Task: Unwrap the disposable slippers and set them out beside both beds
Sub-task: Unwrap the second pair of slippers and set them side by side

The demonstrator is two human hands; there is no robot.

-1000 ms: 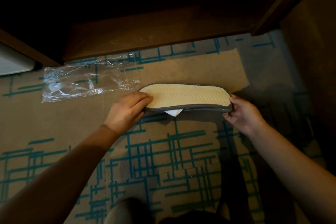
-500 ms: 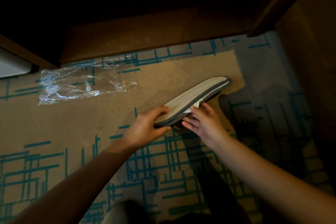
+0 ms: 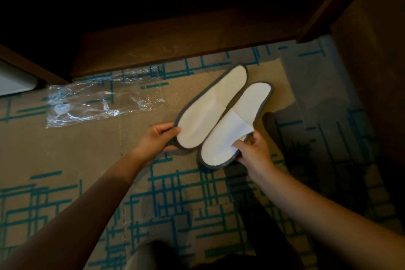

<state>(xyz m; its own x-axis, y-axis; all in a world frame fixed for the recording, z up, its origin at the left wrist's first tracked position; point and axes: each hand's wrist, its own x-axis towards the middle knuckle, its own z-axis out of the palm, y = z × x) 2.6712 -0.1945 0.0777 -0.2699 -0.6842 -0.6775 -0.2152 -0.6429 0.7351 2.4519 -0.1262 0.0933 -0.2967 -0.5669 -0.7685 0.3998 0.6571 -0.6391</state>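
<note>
Two white disposable slippers with grey edging lie side by side, inner sides up, slanting toward the upper right over the carpet. My left hand (image 3: 158, 141) grips the near end of the left slipper (image 3: 210, 107). My right hand (image 3: 252, 149) holds the near end of the right slipper (image 3: 236, 125), with fingers on its flat white toe band. The empty clear plastic wrapper (image 3: 103, 99) lies on the carpet to the left of the slippers.
A dark wooden furniture base (image 3: 175, 44) runs across the top, with a wooden panel (image 3: 370, 72) at the right. A white object (image 3: 13, 81) sits at the far left edge. Beige carpet (image 3: 65, 160) with teal line pattern covers the floor.
The two slippers were stacked sole-up as one piece; they have been turned and separated, and now show side by side with their white insides up, one in each hand.
</note>
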